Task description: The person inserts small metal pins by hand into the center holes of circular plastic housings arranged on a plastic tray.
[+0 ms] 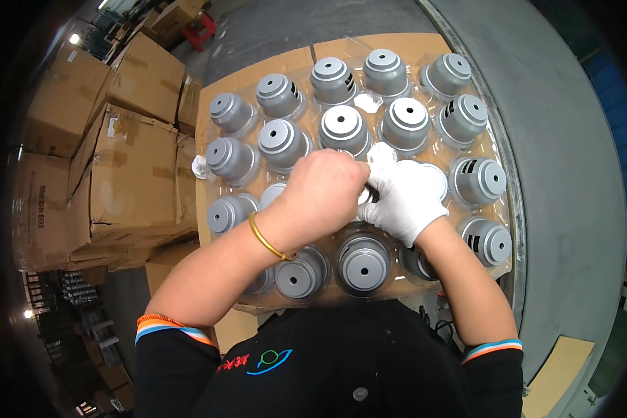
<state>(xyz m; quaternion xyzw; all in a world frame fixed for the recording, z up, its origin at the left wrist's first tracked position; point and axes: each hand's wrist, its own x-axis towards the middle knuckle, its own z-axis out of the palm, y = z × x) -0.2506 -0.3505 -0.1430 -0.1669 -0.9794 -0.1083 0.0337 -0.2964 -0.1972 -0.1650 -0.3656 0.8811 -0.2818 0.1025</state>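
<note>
A clear plastic tray (224,150) on a cardboard sheet holds several grey metal cup-shaped parts (343,128), each in its own pocket. My bare left hand (322,195), with a gold bangle on the wrist, is closed over the tray's middle. My right hand (403,198), in a white glove, meets it there. Both hands grip one grey part (366,195) between them; only a sliver of it shows. A grey part (364,260) sits just below the hands.
Stacked cardboard boxes (129,174) stand to the left. A grey curved surface (564,174) runs along the right side of the tray. A piece of cardboard (561,369) lies at the lower right. Shelving with dark items sits at the lower left.
</note>
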